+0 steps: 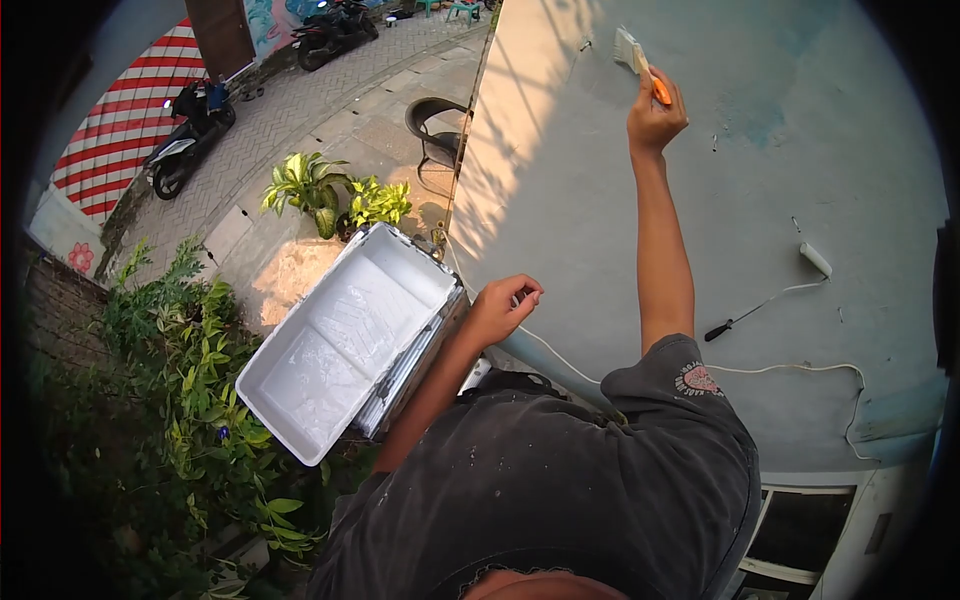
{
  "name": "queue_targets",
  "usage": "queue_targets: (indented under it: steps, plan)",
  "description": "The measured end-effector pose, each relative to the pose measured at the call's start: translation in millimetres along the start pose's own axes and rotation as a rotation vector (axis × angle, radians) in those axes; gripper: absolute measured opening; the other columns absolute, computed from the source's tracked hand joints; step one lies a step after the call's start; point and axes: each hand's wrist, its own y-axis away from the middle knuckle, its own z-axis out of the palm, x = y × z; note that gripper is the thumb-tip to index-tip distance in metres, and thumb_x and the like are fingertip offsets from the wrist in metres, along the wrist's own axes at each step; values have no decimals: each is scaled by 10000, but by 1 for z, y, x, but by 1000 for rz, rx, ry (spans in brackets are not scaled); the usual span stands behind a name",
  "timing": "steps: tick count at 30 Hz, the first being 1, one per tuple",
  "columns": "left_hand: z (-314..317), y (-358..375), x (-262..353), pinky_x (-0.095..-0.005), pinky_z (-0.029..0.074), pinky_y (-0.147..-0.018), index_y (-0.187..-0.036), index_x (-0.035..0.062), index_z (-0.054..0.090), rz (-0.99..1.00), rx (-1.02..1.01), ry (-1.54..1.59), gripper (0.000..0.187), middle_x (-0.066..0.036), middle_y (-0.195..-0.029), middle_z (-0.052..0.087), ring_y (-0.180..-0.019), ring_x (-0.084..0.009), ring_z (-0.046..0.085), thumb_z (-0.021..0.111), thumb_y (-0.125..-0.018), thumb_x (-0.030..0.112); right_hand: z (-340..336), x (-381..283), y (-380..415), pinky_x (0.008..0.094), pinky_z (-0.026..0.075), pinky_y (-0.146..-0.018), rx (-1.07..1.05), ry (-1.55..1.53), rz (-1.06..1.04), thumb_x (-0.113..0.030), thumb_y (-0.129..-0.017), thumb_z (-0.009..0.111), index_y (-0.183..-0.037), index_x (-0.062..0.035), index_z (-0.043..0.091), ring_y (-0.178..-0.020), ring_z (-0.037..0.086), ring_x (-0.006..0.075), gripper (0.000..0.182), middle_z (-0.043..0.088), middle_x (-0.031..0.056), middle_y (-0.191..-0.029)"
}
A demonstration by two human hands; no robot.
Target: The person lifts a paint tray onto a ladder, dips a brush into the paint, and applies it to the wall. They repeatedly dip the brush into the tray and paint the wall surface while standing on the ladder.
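My right hand [658,118] is stretched out high over the grey wall [740,200]. It is closed around the orange handle of a paintbrush [629,50], whose pale bristles point up and to the left, at the wall. My left hand [503,309] hangs in front of the wall's lower part, fingers loosely curled, with nothing visible in them. Beside my left forearm stands a white paint tray [345,335], smeared inside with wet white paint. It rests on a metallic support partly hidden by the tray and my arm.
A paint roller [815,261] with a dark handle hangs against the wall at right. A white cable [790,366] runs along the wall. Leafy plants [215,390] grow at left and below. Beyond are a dark chair [437,130] and parked motorbikes [190,130]. A window [800,525] lies lower right.
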Motion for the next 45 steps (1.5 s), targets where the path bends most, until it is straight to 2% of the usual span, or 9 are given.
queue_targets:
  steps: [5, 7, 16, 26, 28, 30, 32, 36, 45]
  plan:
    - [1, -2, -2, -268, 506, -676, -1025, 10, 666, -20, -30, 19, 134, -41, -861, 710, -793, -119, 669, 595, -944, 90, 0, -14, -15, 344, 552, -635, 56, 32, -297, -70, -873, 739, -961, -70, 722, -834, 721, 240, 90, 709, 73, -886]
    - [2, -2, -2, -263, 506, -659, -1027, 7, 665, -5, -5, 31, 136, -44, -862, 709, -765, -116, 664, 594, -943, 86, 3, -13, 3, 354, 557, -699, -271, 90, -221, -70, -872, 718, -963, -95, 720, -902, 719, 249, 94, 711, 72, -943]
    - [2, -2, -5, -254, 492, -614, -1006, 16, 664, -4, 21, 53, 135, -35, -831, 698, -721, -90, 626, 619, -945, 127, -14, -31, 42, 384, 526, -691, -682, 107, 150, -152, -894, 694, -967, -126, 718, -804, 678, 292, 81, 692, 36, -937]
    - [2, -2, -4, -250, 497, -617, -1004, 13, 663, -12, 17, 59, 134, -27, -830, 699, -732, -92, 641, 602, -950, 120, -20, -23, -122, 338, 548, -671, -270, 214, -351, -116, -878, 707, -991, -127, 725, -807, 704, 263, 115, 720, 25, -944]
    - [2, -2, 0, -255, 501, -616, -1007, 10, 665, -47, 5, 50, 139, -37, -837, 704, -732, -99, 646, 604, -950, 121, -27, -52, -138, 411, 519, -647, -133, 177, -427, -58, -878, 655, -939, -40, 684, -784, 658, 362, 70, 680, 125, -890]
    - [3, -3, 2, -259, 502, -615, -1008, 9, 667, -48, -1, 68, 142, -46, -839, 706, -726, -105, 647, 610, -947, 124, -26, -43, -117, 400, 539, -655, -200, 223, -404, -5, -859, 673, -940, -24, 690, -792, 679, 354, 85, 694, 136, -903]
    - [3, -3, 1, -263, 503, -613, -1008, 8, 668, -45, -1, 84, 144, -54, -842, 709, -721, -112, 647, 617, -945, 128, -16, -1, -62, 345, 550, -670, -430, 369, -450, -87, -865, 702, -1006, -140, 710, -827, 702, 264, 151, 710, 3, -1000]
    - [3, -4, -2, -282, 506, -620, -998, 11, 670, -5, 32, 48, 147, -74, -828, 705, -702, -136, 647, 628, -940, 138, -33, -21, 16, 374, 563, -664, -701, 296, -213, -48, -834, 678, -964, -132, 692, -777, 693, 258, 156, 682, 21, -932]
    - [2, 1, -4, -327, 514, -654, -1004, 28, 666, 65, 69, -41, 149, -90, -831, 696, -694, -184, 652, 629, -935, 155, -39, -153, -20, 268, 525, -682, -696, -356, 394, -147, -923, 710, -967, 2, 689, -739, 669, 146, 157, 688, 59, -849]
